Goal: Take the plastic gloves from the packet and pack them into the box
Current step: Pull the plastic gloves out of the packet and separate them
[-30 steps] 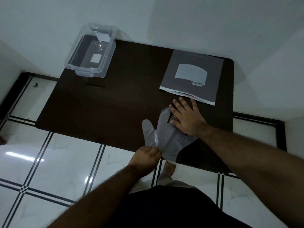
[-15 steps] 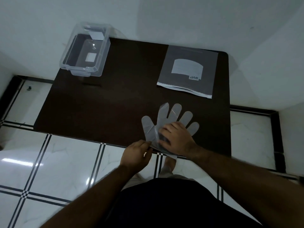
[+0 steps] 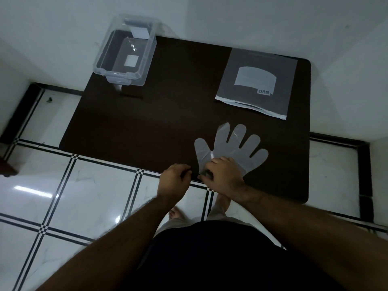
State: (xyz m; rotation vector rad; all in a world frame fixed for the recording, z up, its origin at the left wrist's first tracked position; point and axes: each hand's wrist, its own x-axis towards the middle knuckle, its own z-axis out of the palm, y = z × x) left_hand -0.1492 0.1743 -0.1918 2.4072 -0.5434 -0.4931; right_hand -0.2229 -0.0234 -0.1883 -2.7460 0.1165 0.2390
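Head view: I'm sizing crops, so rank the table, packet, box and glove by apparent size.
1. table
2. packet
3-4. box and glove: too alike to rank.

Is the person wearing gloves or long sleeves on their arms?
No. The left hand and the right hand are both bare, with no rings, watch or bands showing. Both forearms are bare too, a little hairy, and no sleeves reach into view.

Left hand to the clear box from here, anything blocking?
Probably yes: bare dark table lies between the left hand and the clear box at the far-left corner; it looks a long stretch.
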